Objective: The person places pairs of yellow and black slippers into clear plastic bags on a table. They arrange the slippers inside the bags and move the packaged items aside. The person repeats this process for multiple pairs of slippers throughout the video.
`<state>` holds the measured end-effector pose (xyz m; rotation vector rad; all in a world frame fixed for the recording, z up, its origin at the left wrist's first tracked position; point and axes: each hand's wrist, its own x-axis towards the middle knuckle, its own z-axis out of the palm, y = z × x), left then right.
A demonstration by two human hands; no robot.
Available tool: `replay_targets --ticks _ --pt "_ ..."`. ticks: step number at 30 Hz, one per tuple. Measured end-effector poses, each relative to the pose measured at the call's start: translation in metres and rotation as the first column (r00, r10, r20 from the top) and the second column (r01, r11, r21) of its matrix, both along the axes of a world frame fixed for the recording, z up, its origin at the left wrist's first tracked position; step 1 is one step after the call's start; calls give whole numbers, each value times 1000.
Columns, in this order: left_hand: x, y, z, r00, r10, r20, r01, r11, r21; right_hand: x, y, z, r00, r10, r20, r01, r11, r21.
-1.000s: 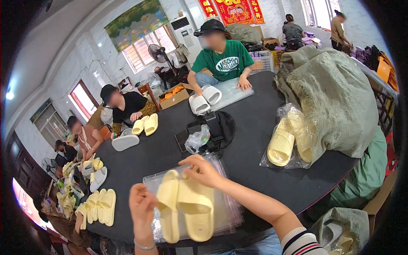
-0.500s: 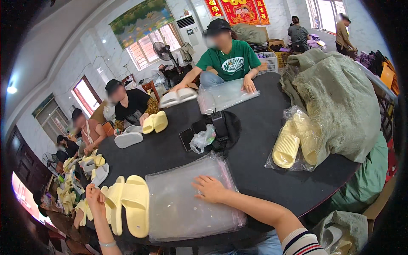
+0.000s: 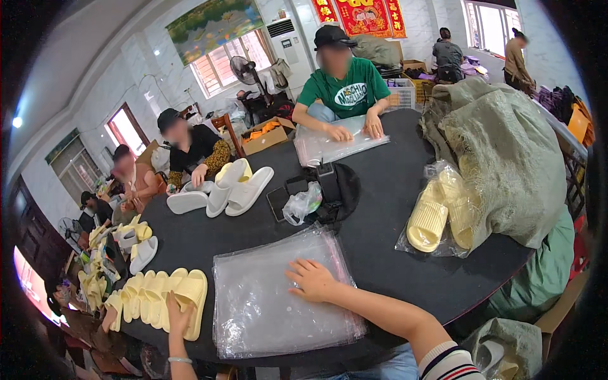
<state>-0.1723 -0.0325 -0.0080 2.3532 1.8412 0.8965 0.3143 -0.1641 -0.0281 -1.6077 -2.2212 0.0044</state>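
My left hand (image 3: 178, 316) lies on a pale yellow pair of slippers (image 3: 190, 299) at the end of a row of yellow slippers (image 3: 136, 301) along the near left edge of the black round table (image 3: 392, 190). My right hand (image 3: 310, 280) rests flat, fingers spread, on a stack of clear plastic bags (image 3: 272, 297) in front of me. It holds nothing.
A bagged pair of yellow slippers (image 3: 437, 212) lies at right beside a large grey-green sack (image 3: 506, 152). White slippers (image 3: 237, 187), a crumpled bag (image 3: 303, 204) and a dark object (image 3: 335, 183) lie mid-table. Several people sit around; one opposite in green handles clear bags (image 3: 335, 142).
My left hand carried the yellow pair from the bag stack leftward and set it down at the end of the slipper row. My right hand stayed on the stack.
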Motion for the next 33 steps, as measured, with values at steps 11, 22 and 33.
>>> replay_targets --ticks 11,22,33 --pt "54 -57 27 881 192 -432 -315 920 -232 -1 0 -1 1000 -5 -24 5 999 34" --pt "11 -13 18 841 319 -437 -435 878 -198 1 -2 -1 999 -4 -35 6 999 46" --pt "-38 35 9 790 439 -428 -540 829 -147 1 1 -5 999 5 -38 -2 997 80"
